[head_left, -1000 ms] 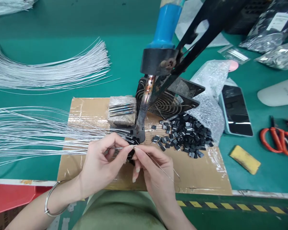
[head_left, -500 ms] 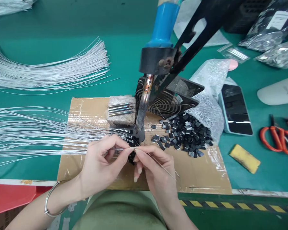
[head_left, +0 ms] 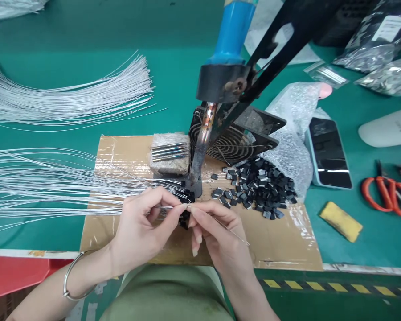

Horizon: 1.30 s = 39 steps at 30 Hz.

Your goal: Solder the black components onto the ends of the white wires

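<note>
My left hand [head_left: 142, 223] is closed, thumb and forefinger pinching the end of a thin white wire. Fingertip to fingertip with it, my right hand [head_left: 222, 229] pinches a thin silvery wire [head_left: 235, 235], whose tail sticks out past the knuckles. The tiny spot between the fingertips is too small to make out. Just behind them, several wires [head_left: 137, 191] end in black connectors [head_left: 187, 196], partly hidden by my fingers. Above, a soldering iron [head_left: 230, 33] with a blue handle is clamped in a black stand, its tip pointing down close to my hands.
Loose black connectors [head_left: 267, 187] lie heaped on the cardboard [head_left: 287, 245], right of my hands. A small fan [head_left: 234, 142] stands behind the iron, beside a wrapped block [head_left: 170, 165] with metal rods. Farther right are a phone [head_left: 330, 154], yellow sponge [head_left: 341, 221] and orange-handled scissors [head_left: 384, 194].
My right hand has shifted slightly to the right and turned a little, and less of the silvery wire shows beside it. The left hand has stayed nearly still. The view moved slightly.
</note>
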Motion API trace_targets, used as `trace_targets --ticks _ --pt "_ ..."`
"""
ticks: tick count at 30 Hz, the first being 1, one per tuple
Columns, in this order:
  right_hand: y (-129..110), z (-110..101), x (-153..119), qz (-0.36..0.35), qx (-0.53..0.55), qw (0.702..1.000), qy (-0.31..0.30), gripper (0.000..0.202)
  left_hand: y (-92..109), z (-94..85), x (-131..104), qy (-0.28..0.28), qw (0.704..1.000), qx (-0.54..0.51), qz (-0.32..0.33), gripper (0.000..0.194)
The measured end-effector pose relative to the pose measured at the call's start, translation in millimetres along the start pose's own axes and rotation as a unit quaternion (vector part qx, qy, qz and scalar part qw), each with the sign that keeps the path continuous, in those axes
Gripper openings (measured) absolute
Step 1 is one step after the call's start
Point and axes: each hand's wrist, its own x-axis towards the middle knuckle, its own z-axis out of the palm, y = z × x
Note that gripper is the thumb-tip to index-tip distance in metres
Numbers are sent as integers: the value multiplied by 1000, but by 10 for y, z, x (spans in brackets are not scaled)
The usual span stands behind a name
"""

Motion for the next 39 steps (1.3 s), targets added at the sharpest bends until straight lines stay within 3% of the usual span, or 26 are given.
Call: trace_targets --ticks 11,15,17,19,22,25,27,35,39 --pt "85 211 -15 -23 55 997 55 14 -14 63 -37 32 999 2 4 14" --pt "84 132 -42 -41 12 998 45 16 -41 63 -30 23 999 -24 -16 13" --pt "34 15 -75 -87 -62 993 57 27 -55 55 -20 15 998 -40 -37 11" --pt "-49 -135 -114 -173 -177 962 114 39 -57 42 -8 6 996 -58 -61 8" --pt "-178 -347 -148 -252 -363 866 233 34 -36 19 6 -3 994 -75 -81 7" --pt "-234 -474 -115 -274 -509 773 261 20 -5 5 12 -9 994 -74 -76 10" --pt "-224 -508 -67 -287 -563 732 254 16 7 5 13 -9 994 -74 -76 10" --pt "-171 -507 -1 -326 -637 670 199 6 11 6 19 -2 995 -61 -78 9" --pt "-173 -467 -42 -386 -646 628 199 2 22 -8 16 2 995 -54 -79 10"
